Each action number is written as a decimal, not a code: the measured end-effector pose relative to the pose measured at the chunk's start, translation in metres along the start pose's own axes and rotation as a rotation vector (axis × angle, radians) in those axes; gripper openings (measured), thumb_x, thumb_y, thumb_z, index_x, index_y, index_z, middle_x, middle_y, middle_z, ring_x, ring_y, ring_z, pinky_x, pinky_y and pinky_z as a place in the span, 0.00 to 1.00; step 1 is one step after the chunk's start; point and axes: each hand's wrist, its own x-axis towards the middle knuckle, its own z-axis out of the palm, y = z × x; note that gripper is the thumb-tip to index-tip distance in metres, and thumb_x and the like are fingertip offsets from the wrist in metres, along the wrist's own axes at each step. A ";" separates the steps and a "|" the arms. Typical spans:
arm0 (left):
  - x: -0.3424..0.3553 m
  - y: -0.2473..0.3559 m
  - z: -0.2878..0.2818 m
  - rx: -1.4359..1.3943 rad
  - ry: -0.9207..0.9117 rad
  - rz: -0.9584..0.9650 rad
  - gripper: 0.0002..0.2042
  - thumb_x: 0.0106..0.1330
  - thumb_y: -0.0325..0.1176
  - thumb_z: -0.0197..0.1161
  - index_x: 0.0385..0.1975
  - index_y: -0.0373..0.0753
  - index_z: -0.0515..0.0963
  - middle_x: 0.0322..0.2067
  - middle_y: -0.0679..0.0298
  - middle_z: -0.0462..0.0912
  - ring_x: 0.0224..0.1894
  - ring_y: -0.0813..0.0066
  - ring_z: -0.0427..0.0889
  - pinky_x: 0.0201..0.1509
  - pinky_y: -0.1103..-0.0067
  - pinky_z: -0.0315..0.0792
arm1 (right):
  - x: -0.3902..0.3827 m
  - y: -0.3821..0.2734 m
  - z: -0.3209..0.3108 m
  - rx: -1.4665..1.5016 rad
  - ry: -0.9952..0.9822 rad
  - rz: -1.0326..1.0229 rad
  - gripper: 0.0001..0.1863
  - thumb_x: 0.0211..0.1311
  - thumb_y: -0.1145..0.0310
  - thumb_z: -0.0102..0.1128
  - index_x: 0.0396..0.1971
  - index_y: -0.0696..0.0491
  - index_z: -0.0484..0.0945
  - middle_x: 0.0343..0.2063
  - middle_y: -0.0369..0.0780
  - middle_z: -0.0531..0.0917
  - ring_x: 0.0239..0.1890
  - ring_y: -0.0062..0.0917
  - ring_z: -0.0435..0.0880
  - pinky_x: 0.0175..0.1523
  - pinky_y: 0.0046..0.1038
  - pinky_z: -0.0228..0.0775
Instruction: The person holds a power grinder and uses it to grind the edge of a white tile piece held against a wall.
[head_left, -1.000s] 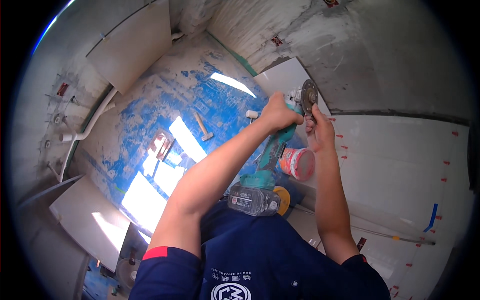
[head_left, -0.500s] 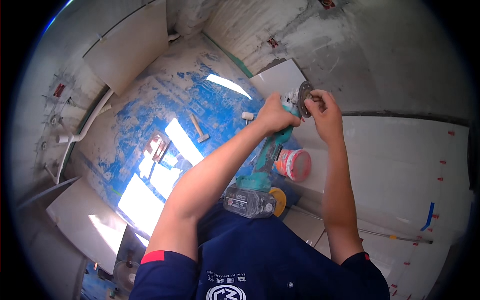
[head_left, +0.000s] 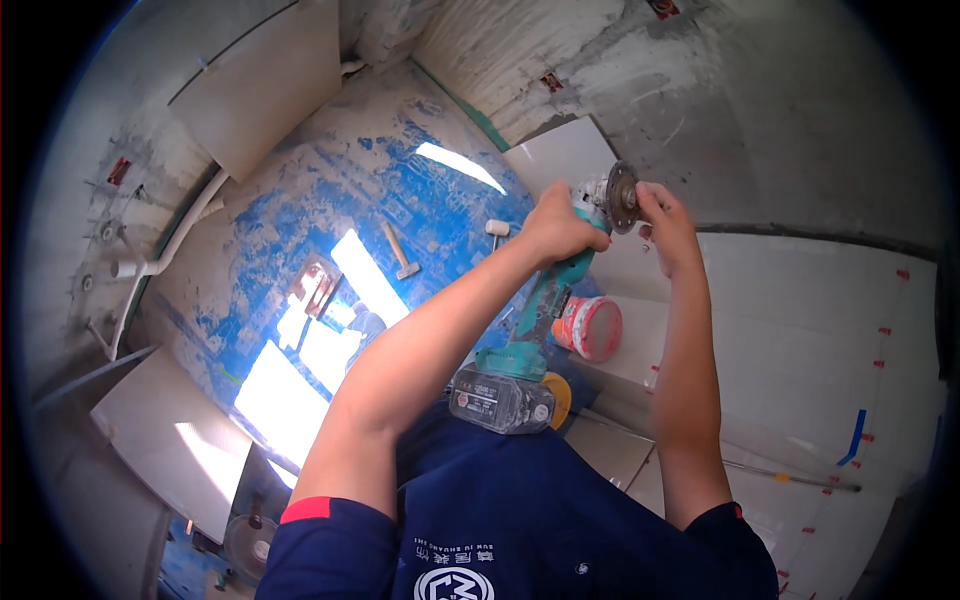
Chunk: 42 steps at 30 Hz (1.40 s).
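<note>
A teal and black cordless angle grinder (head_left: 545, 300) slants up from my lap, its grey battery (head_left: 500, 400) at the lower end. My left hand (head_left: 565, 230) is wrapped round its neck, just behind the head. A dark, dusty disc (head_left: 622, 190) with small holes and a centre nut is mounted on the head. To the right of the disc is my right hand (head_left: 670, 225), fingers parted and bent, the upper fingertips at the disc's rim. Whether they touch it I cannot tell. Nothing shows clearly in that hand.
A red-and-white bucket (head_left: 598, 328) and a yellow round thing (head_left: 557, 402) stand beyond the grinder. On the blue, dusty floor lie a hammer (head_left: 402, 255), a white-headed mallet (head_left: 497, 229) and a trowel (head_left: 316, 285). A large tile (head_left: 175, 440) leans at left; pale tiles with red clips (head_left: 800, 350) are at right.
My right hand has moved right, from the disc's centre nut to beside its rim, and its fingers have parted. The disc now faces more toward me. My left hand keeps its hold.
</note>
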 end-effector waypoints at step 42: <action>-0.004 -0.001 0.004 -0.015 -0.043 0.009 0.33 0.35 0.37 0.75 0.42 0.26 0.71 0.38 0.46 0.79 0.41 0.58 0.82 0.45 0.71 0.76 | -0.025 -0.030 -0.004 -0.674 0.009 -0.433 0.24 0.69 0.48 0.53 0.30 0.58 0.75 0.30 0.50 0.78 0.33 0.49 0.77 0.37 0.41 0.68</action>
